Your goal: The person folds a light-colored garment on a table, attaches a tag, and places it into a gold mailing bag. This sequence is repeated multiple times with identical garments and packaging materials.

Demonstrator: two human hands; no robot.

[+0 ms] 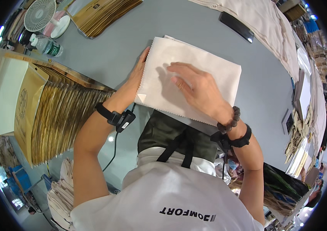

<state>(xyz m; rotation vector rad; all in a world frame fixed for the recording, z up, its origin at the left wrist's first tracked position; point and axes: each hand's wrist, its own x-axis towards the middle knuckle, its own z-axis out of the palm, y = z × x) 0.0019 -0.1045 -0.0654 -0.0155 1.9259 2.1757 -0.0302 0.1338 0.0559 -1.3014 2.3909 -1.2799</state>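
Head view: a folded cream cloth (209, 63) with a zigzag-cut edge lies at the near side of the grey surface (105, 50), in front of the person's lap. It looks light, soft and limp, hardly fragile or slippery; lifted by one layer it would probably unfold, so gathering all layers at an edge seems the safest hold. The left hand (137, 73) lies along the left edge, fingers pointing away from the body and partly hidden by the cloth; whether it pinches, I cannot tell. The right hand (198, 84) reaches over the middle, palm down, fingers loosely bent, thumb apart, gripping nothing; its shadow suggests it hovers. Both elbows bend outward. Farther off lies a dark phone (236, 27).
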